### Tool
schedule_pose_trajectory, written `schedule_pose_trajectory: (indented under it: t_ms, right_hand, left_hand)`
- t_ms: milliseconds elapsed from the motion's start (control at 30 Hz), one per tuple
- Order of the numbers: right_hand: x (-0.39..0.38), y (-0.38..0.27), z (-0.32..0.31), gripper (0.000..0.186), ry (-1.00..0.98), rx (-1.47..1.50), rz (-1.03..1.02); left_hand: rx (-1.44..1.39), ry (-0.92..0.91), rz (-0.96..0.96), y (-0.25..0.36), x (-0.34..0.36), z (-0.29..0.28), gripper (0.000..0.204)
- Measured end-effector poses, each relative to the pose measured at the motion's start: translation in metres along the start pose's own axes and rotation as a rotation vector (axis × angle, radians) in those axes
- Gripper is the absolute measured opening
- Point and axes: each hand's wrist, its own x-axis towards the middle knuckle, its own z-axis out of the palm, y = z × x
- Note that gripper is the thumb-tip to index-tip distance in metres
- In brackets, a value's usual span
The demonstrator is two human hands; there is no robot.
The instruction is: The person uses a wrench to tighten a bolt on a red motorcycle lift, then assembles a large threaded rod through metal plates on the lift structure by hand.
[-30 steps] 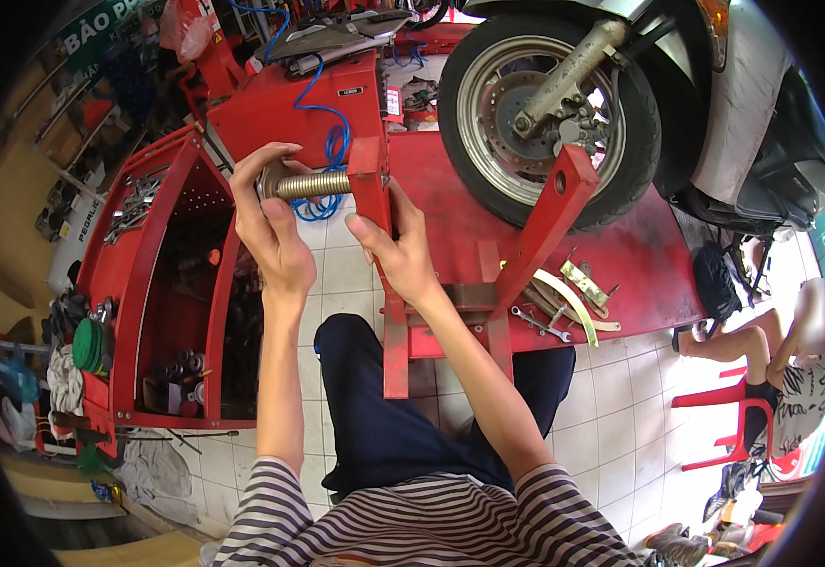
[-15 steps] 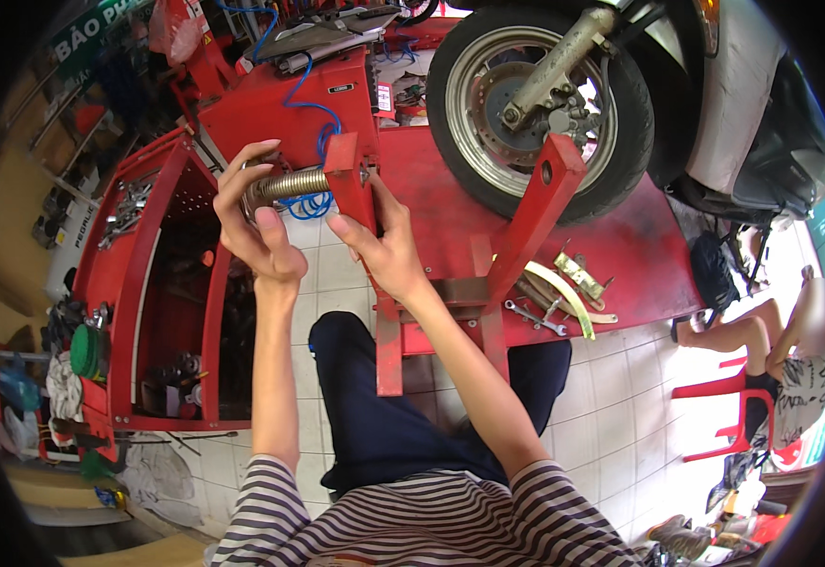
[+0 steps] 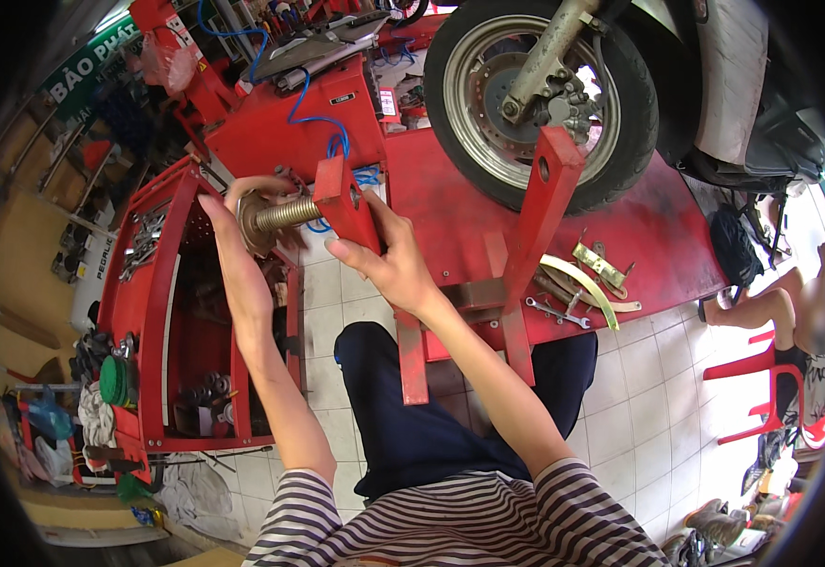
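My left hand (image 3: 244, 265) is curled about the round metal knob (image 3: 255, 223) at the outer end of a thick threaded screw (image 3: 289, 214). Its fingers are partly hidden behind the knob. The screw enters the top of a red metal stand (image 3: 549, 189) through its left upright. My right hand (image 3: 395, 260) grips that upright just below the screw, thumb on the near side and fingers round the far side. A second upright with a hole near its top rises to the right.
A scooter's front wheel (image 3: 540, 104) stands on the red bench (image 3: 431, 180). A wrench (image 3: 559, 314) and curved metal brake parts lie at the bench's near edge. To the left is a red tool cart (image 3: 162, 312). A person sits by a red chair (image 3: 748, 378) at right.
My left hand has turned about the knob, its spread fingers now more upright and partly behind it. The right hand keeps its hold. The whole view has shifted slightly.
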Motion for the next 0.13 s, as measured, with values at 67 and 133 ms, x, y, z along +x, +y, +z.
schedule_pose_trajectory:
  t_ms: [67, 133]
  right_hand:
    - [-0.001, -0.001, 0.004, 0.06, -0.001, 0.033, -0.003]
    - [0.001, 0.0, 0.005, 0.061, 0.014, 0.051, -0.022]
  left_hand:
    - [0.033, 0.134, 0.338, -0.019, 0.003, 0.005, 0.059]
    - [0.111, 0.143, 0.586, -0.046, 0.007, 0.001, 0.059]
